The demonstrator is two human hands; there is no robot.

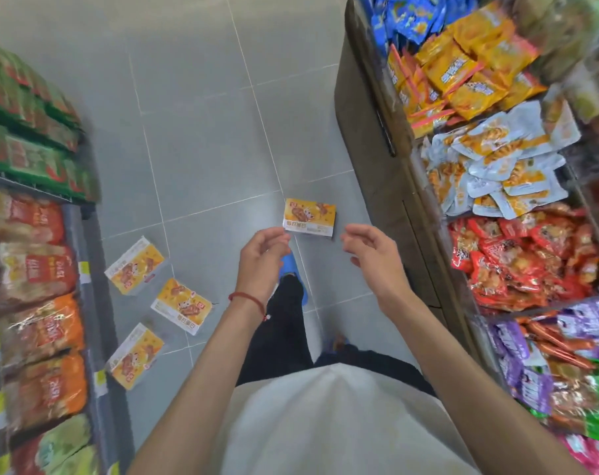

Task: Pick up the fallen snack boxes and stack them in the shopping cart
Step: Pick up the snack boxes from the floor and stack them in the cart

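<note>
Several yellow-orange snack boxes lie flat on the grey tiled floor. One box point(309, 217) lies ahead of me, just beyond my fingertips. Three more lie to the lower left: a box point(135, 265), a box point(181, 306) and a box point(135, 355) nearest the left shelf. My left hand point(262, 258) hovers with loosely curled fingers and holds nothing; its fingertips reach toward the near corner of the front box. My right hand point(370, 250) hovers to the right of that box, fingers relaxed and empty. No shopping cart is in view.
A shelf point(37, 286) of bagged snacks runs along the left. Display bins point(497, 186) full of snack packets line the right side, with a brown cabinet wall point(370, 138) facing the aisle. My legs and blue shoe point(291, 265) stand between the boxes.
</note>
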